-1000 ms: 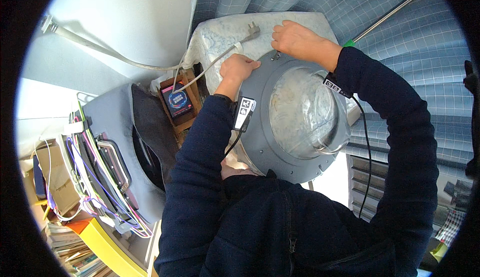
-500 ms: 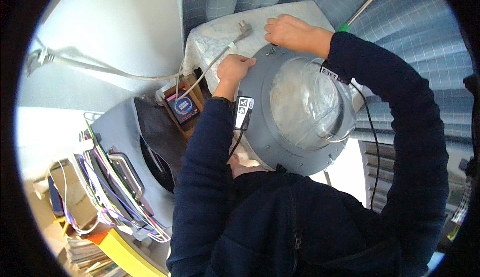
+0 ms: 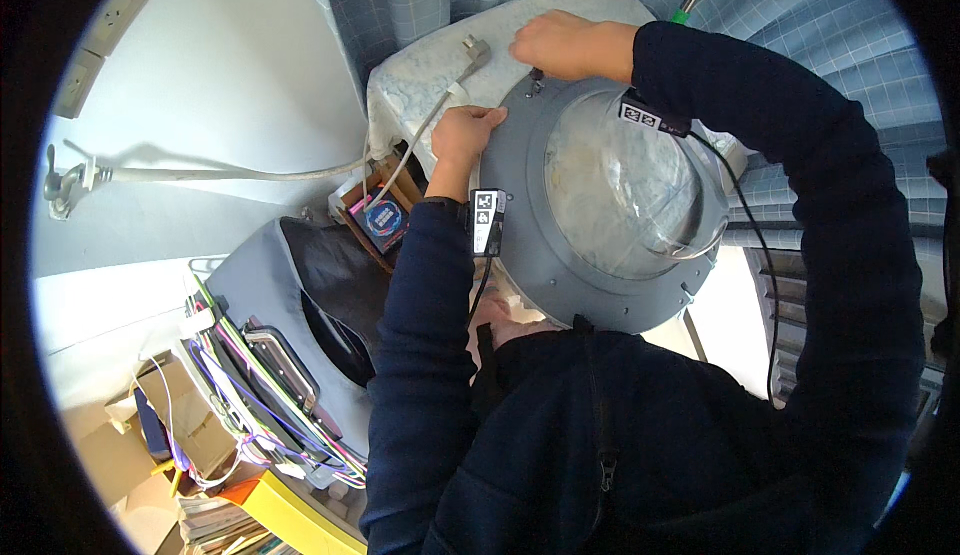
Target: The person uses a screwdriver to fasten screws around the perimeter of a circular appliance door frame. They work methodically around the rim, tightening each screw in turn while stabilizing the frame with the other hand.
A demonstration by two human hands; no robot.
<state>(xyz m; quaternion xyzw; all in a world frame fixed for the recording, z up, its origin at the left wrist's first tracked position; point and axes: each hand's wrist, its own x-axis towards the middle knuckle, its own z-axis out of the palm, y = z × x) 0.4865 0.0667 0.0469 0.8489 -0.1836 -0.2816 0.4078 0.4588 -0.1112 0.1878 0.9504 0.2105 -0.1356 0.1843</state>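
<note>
In front of me is a washing machine door [image 3: 530, 235], a grey ring with small screws around a bulging clear glass bowl [image 3: 620, 195]. My left hand [image 3: 466, 143] is closed on the ring's left edge, with the thumb on top. At the far edge, beside a small dark metal fitting [image 3: 536, 83], my right hand [image 3: 570, 47] is closed with fingers curled down. What its fingertips hold is hidden. Between the hands and the wall, a grey power plug [image 3: 476, 52] lies on a pale marbled cover [image 3: 410, 80].
A faucet [image 3: 68, 183] with a hose is on the left wall below wall sockets [image 3: 105, 35]. A small box [image 3: 384, 219] stands left of the door, near a grey bag [image 3: 260, 275] and bundled hangers [image 3: 270, 385]. Blue checked curtains [image 3: 800, 85] hang behind.
The view has shifted a little, showing more of the left wall. My right hand has moved slightly left along the door's far edge; my left hand keeps its hold.
</note>
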